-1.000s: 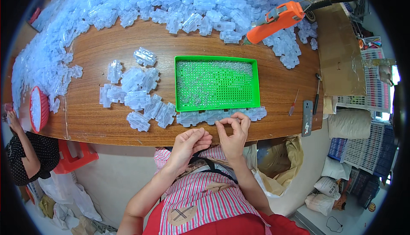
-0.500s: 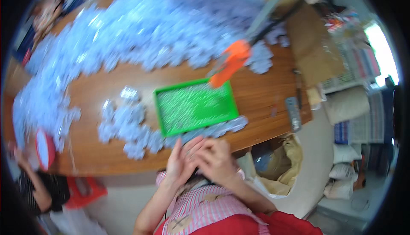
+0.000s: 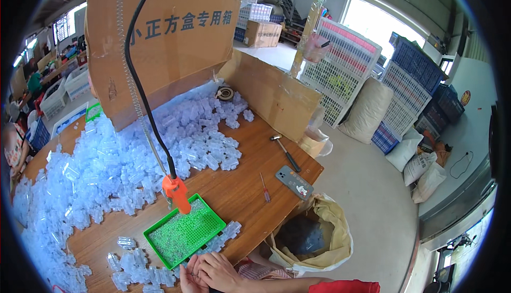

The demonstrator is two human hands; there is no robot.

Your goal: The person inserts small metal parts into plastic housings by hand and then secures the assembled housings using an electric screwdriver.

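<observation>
My left hand (image 3: 189,279) is palm up at the table's front edge with its fingers curled. My right hand (image 3: 218,271) lies against it, fingers pinched together over the left palm. Something tiny and dark seems to be between them, too small to name. Just beyond my hands is a green tray (image 3: 217,222) holding many small clear pieces. Clear bluish plastic parts (image 3: 133,263) lie to the tray's left, and a short row of them (image 3: 229,233) runs along its right side. Over the tray hangs an orange tool (image 3: 176,193) on a black cable and a coiled spring.
A large heap of clear plastic parts (image 3: 117,160) covers the table's far and left side, below a cardboard box (image 3: 165,42). A hammer (image 3: 286,153), a screwdriver (image 3: 265,187) and a phone (image 3: 294,181) lie at the right. An opened sack (image 3: 335,229) stands beside the table.
The view has swung up and to the right, so the tray and my hands appear lower. My hands remain together at the table edge, the right one's fingers over the left palm.
</observation>
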